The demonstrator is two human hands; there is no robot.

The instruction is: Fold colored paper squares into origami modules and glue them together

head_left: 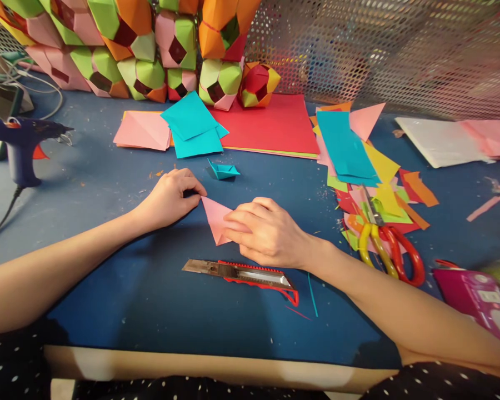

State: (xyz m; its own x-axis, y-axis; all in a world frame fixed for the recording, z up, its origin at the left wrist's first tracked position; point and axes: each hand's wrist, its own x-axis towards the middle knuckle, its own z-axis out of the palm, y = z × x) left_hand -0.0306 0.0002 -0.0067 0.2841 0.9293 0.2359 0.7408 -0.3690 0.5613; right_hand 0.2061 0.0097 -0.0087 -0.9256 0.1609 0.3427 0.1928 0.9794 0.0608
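Note:
A pink folded paper triangle (215, 219) lies between my two hands over the blue table. My left hand (171, 195) pinches its far left corner with thumb and forefinger. My right hand (270, 233) lies flat over the paper's right part, fingers stretched out and hiding that side. Just nearer to me is a utility knife (245, 274) with a red edge, its blade out and pointing left. Beyond the paper sits a small turquoise folded paper piece (224, 170).
Behind are pink sheets (144, 130), turquoise squares (195, 125), red paper (270, 125) and stacked paper balls (219, 82). A glue gun (21, 145) stands left. Scissors (389, 250) lie on paper scraps (389, 203) at right, near a magenta object (475, 297).

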